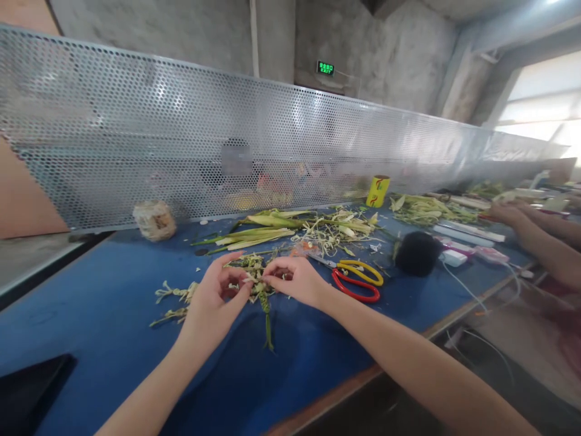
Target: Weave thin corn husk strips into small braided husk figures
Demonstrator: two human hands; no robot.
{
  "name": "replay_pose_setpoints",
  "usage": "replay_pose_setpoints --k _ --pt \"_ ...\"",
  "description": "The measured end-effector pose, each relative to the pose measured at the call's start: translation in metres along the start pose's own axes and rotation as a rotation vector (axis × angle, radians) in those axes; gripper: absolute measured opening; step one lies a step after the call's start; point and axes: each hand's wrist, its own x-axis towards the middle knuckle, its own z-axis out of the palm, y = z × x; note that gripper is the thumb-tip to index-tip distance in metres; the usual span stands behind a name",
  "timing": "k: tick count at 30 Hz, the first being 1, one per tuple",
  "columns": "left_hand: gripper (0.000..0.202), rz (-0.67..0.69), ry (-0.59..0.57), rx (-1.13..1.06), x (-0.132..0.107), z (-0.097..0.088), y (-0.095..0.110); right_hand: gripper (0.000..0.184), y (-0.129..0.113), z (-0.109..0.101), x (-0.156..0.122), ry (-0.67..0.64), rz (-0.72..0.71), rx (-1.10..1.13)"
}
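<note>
Plaited piece (264, 297): knobbly, green and straw-toned, its slim tail pointing towards the near edge; it lay between both hands at the blue table (113, 339), contact with the surface hard to tell. Left hand (222, 290): fingers curled, thumb and forefinger pinched on its left side, probably as a steady. Right hand (295, 280): fingertips pinched narrow on its right, perhaps keeping strands tight. Scissors (338, 266): red and yellow looped handles, lay near the right hand, presumably for easy reach. Long leaves (267, 236): flat, ribbed, were heaped behind beside curly shredded strips (327, 233). Black ball (416, 254): fuzzy, sat farther right. Perforated screen (181, 121): metal, stood behind.
</note>
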Motion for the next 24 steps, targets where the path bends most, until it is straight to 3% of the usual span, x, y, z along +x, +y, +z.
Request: replay_pose_setpoints --k 12,19,21,24 --pt "0.039 -0.006 -0.016 0.062 -0.0001 -0.0021 -0.0057 0.010 0.0026 -0.0043 0.0009 0.042 -0.035 -0.051" --pt "0.053 0.033 -0.046 0.097 -0.0020 -0.0001 -0.0071 0.011 -0.0015 -0.0058 -0.0005 0.008 0.002 0.013" --pt "0.058 0.120 -0.012 0.214 -0.0025 -0.0010 -0.0072 0.011 -0.0015 -0.0057 -0.0008 -0.010 0.031 0.048" --pt "0.057 0.393 0.046 0.535 -0.0038 -0.0023 -0.0067 0.009 -0.0010 -0.0047 -0.0007 -0.022 0.062 0.097"
